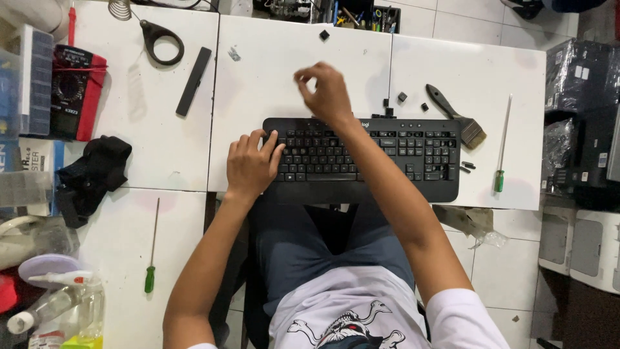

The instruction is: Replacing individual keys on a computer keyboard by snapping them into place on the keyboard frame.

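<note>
Seen from above: a black keyboard (361, 158) lies across the front edge of a white desk (271, 71), long axis running left-right, near the person's lap. Left hand (250, 165) rests flat on the keyboard's left end, fingers (253, 141) slightly spread, holding the board down; nothing gripped. Right hand (326, 94) is raised just beyond the keyboard's back edge, approx. over its left-centre, thumb and forefinger pinched together; whether a small part sits in the pinch can't be told. So the key rows lie toward the person from the right hand, directly beneath the left. The right hand is also nearer the loose black keycaps (402, 97) on the desk behind the board. A brush (455, 116) and a green-handled screwdriver (501, 152) lie by the right end.
</note>
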